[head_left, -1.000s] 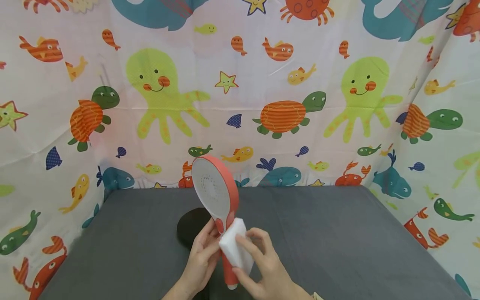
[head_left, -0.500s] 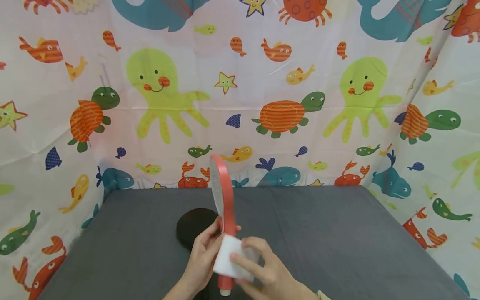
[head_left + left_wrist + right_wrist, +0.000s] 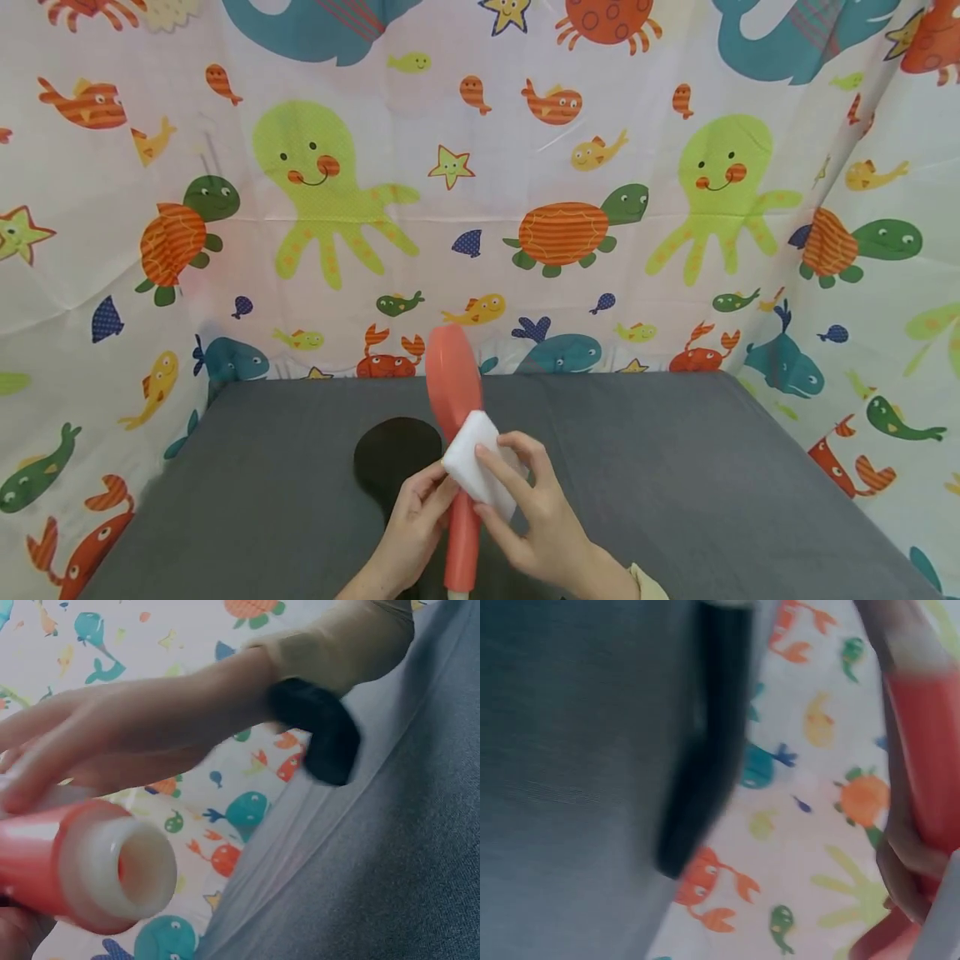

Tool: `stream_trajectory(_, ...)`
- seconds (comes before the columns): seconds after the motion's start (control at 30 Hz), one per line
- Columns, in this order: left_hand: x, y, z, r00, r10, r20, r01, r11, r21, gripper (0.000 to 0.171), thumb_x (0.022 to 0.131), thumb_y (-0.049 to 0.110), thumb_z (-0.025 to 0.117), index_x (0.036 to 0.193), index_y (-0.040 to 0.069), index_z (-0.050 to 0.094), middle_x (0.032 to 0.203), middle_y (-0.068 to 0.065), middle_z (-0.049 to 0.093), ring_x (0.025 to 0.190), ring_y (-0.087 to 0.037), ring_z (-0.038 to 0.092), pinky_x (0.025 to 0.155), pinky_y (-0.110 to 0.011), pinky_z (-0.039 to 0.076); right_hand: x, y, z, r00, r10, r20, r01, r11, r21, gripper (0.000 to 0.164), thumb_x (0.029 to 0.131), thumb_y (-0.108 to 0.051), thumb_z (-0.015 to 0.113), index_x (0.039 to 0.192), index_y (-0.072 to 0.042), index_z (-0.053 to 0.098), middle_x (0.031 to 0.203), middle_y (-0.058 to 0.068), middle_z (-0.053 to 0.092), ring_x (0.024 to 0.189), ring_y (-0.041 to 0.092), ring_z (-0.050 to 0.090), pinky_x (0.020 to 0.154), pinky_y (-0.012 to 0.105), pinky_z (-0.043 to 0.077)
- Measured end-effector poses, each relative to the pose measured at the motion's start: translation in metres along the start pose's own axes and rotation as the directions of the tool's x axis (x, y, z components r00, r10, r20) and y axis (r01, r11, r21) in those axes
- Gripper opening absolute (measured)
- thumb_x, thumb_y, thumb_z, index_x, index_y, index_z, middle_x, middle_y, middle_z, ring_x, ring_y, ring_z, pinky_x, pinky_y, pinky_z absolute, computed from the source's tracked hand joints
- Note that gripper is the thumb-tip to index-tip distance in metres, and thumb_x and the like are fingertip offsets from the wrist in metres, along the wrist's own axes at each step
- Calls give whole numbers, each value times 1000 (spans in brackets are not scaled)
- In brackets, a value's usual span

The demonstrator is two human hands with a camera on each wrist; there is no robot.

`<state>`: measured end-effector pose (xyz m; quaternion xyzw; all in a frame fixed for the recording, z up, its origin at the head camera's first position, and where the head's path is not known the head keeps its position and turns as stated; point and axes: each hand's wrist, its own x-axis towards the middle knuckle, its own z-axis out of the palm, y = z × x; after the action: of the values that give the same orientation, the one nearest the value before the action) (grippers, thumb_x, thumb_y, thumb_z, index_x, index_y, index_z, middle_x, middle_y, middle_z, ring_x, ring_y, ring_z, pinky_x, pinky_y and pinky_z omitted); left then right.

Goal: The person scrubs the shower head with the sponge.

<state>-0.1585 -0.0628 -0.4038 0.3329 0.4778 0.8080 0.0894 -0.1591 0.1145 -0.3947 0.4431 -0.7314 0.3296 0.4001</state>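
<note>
A coral-red handheld shower head (image 3: pixel 453 371) stands nearly upright in the head view, its smooth back facing me. My left hand (image 3: pixel 411 527) grips it around the neck, some fingers hidden behind it. A white sponge block (image 3: pixel 474 458) lies against the neck and upper handle. My right hand (image 3: pixel 546 523) pinches the sponge between thumb and fingers. The handle's open white end (image 3: pixel 142 871) fills the lower left of the left wrist view. In the right wrist view, the red handle (image 3: pixel 930 750) and a corner of the sponge (image 3: pixel 941 922) show at the right edge.
Behind my left hand, a dark flat shape (image 3: pixel 393 458) with a round end and narrower stem lies on the grey-covered table (image 3: pixel 660 483). A curtain (image 3: pixel 480 217) printed with sea animals surrounds the table at the back and sides.
The shower head has turned from showing its pale spray face, through edge-on, to showing its red back. The sponge dipped along the handle, then rose to the neck with my right hand.
</note>
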Motion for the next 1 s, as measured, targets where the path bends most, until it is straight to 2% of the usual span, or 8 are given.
stream_trajectory(0.1, 1, 2, -4, 999, -22, -28, 21, 999, -34, 38, 102, 5, 29, 136, -10, 34, 123, -9, 57, 103, -17, 57, 87, -31, 48, -18, -8, 1, 988, -117, 98, 118, 993, -10, 41, 91, -27, 58, 122, -1, 57, 119, 22, 42, 105, 28, 44, 79, 31, 46)
stream_trajectory(0.27, 2, 6, -8, 998, -30, -50, 25, 994, -104, 38, 102, 7, 28, 138, -7, 33, 124, -13, 56, 98, -20, 60, 91, -32, 46, -39, -17, -1, 900, -298, 317, 312, 950, 5, 48, 87, -36, 64, 124, -7, 55, 123, 15, 44, 113, 24, 43, 92, 26, 44)
stream_trajectory(0.33, 3, 6, -8, 1000, -10, -28, 7, 994, -114, 38, 102, 4, 27, 137, -7, 34, 125, -14, 56, 99, -20, 60, 91, -32, 46, -37, -13, -3, 890, -321, 324, 336, 942, 8, 47, 87, -35, 65, 124, -8, 56, 123, 15, 45, 115, 24, 43, 94, 27, 43)
stream_trajectory(0.47, 2, 4, -6, 1000, -2, 3, 2, 993, -117, 37, 101, 0, 28, 136, -5, 40, 126, -12, 55, 105, -19, 58, 90, -33, 47, -13, 3, -5, 947, -290, 140, 294, 956, -9, 35, 89, -24, 59, 119, -4, 59, 120, 23, 44, 110, 31, 45, 88, 33, 46)
stream_trajectory(0.53, 1, 4, -5, 1000, -14, 6, 14, 993, -117, 37, 100, -2, 30, 134, -5, 43, 125, -12, 54, 109, -19, 56, 91, -34, 47, 1, 10, -4, 972, -235, 23, 235, 972, -25, 34, 91, -18, 57, 119, 0, 58, 119, 27, 42, 108, 34, 44, 84, 36, 45)
stream_trajectory(0.63, 1, 4, -2, 999, -39, 3, 39, 993, -108, 37, 99, -3, 31, 134, -7, 42, 127, -13, 53, 111, -20, 55, 92, -36, 46, 18, 9, -4, 994, -86, -63, 87, 996, 13, 40, 93, -22, 55, 125, 2, 53, 122, 29, 37, 108, 33, 41, 80, 36, 41)
stream_trajectory(0.77, 1, 4, -2, 999, -36, 4, 36, 994, -103, 36, 100, -2, 30, 133, -4, 45, 125, -12, 54, 109, -18, 55, 91, -34, 47, 16, 2, -5, 998, -44, -45, 46, 997, 59, 41, 94, -23, 54, 127, 1, 52, 122, 28, 36, 107, 32, 40, 76, 36, 41)
stream_trajectory(1.0, 2, 5, -6, 999, -40, -19, 36, 978, -204, 39, 102, 4, 23, 137, -8, 36, 130, -15, 52, 118, -22, 50, 98, -38, 41, -29, 0, -6, 948, -273, 164, 249, 956, 153, 38, 88, -21, 64, 118, 0, 57, 123, 24, 39, 113, 33, 41, 90, 33, 45)
